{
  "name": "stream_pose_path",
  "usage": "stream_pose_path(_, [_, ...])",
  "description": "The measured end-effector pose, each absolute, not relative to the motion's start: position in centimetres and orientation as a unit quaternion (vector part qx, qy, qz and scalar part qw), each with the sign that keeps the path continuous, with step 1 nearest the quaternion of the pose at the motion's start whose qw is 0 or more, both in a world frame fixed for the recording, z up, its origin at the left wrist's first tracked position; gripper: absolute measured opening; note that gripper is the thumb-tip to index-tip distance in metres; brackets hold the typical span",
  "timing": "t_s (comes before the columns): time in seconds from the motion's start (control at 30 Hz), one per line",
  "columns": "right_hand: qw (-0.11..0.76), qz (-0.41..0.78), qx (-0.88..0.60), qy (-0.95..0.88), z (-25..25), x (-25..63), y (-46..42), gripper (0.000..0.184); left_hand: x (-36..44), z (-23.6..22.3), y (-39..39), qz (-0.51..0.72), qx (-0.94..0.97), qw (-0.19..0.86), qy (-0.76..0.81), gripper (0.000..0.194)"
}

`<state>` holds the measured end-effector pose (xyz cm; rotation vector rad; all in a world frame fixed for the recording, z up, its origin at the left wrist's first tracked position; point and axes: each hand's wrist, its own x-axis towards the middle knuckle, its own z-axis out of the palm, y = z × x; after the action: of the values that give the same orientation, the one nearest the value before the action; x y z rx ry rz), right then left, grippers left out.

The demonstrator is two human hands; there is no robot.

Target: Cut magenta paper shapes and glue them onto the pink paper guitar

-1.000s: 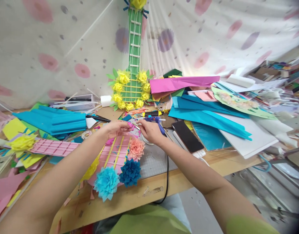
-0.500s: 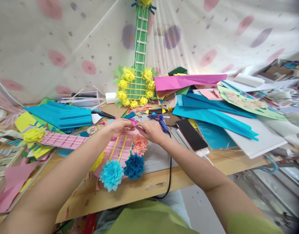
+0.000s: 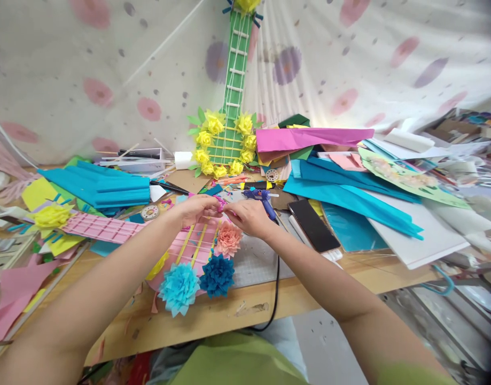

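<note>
Between my hands, above the pink paper guitar, is a small crumpled magenta paper piece. My left hand pinches it from the left. From the right, the closed fingertips of my right hand meet it; what lies under them is partly hidden. On the guitar body, below my hands, sit a coral paper flower, a dark blue flower and a light blue flower. My left forearm crosses over the guitar and hides part of it.
A blue glue gun lies just beyond my right hand, its black cord hanging over the table edge. To the right are a phone and blue paper sheets. A green paper guitar stands against the curtain.
The thin stick-like thing seen at my right fingertips a second ago no longer shows. My right fingers have closed in on the magenta piece. The view has shifted slightly.
</note>
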<state>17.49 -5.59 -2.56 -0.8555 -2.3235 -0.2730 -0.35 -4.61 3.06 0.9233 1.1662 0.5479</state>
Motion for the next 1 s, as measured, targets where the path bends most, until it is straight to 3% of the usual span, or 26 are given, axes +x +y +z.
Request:
stream_pose_path(0.37, [0.281,0.051,-0.4,-0.871,-1.4,17.4,-5.7,0.017,0.6,3.0,-5.6,0.311,0.529,0.56,0.556,0.05])
stream_pose_path(1.0, [0.292,0.131,-0.504,-0.802,0.1,16.6,-6.6,0.022,0.4,3.5,-6.4,0.294,0.59,0.523,0.541,0.041])
